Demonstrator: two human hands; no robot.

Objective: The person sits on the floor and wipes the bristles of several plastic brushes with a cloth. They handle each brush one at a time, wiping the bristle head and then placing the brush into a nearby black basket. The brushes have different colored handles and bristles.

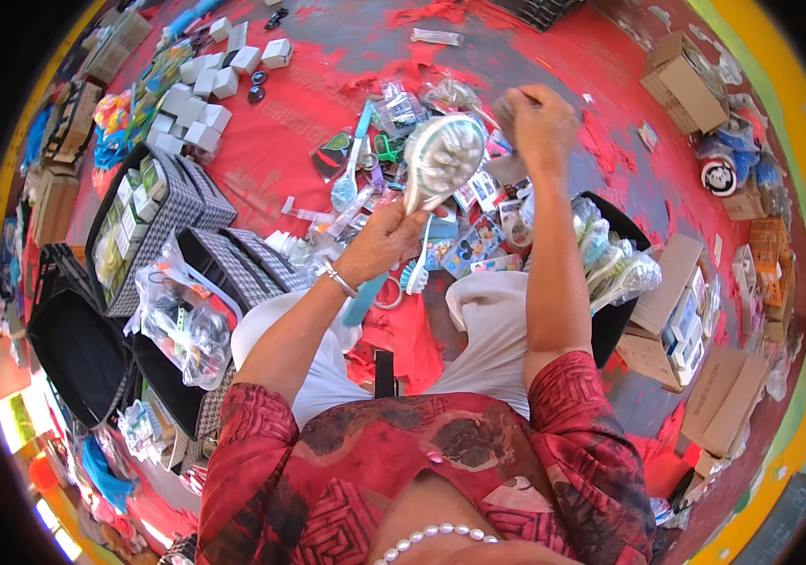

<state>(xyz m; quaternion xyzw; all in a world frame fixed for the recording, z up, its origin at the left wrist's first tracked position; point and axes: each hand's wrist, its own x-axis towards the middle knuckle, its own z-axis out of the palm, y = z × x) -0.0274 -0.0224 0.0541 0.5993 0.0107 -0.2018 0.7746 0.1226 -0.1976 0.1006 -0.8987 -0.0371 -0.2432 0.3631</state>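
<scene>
Head view, looking down: an oval hand mirror (441, 162) with a pale teal plastic frame and a glossy, reflective face is held up over the red cloth (299, 104). Its long axis runs from lower left to upper right, the oval head pointing away from the person and the straight teal handle slanting back toward the lap. The left hand (382, 240) has its fingers clamped round the handle just below the head. The right hand (540, 122) is raised just beside the mirror's upper right edge, fingers closed on a small greyish wad (505, 113), seemingly soft cloth. Beneath lie crinkly plastic packets (403, 108), a teal brush with white bristles (414, 273), white cartons (198, 99) and brown cardboard boxes (685, 85).
</scene>
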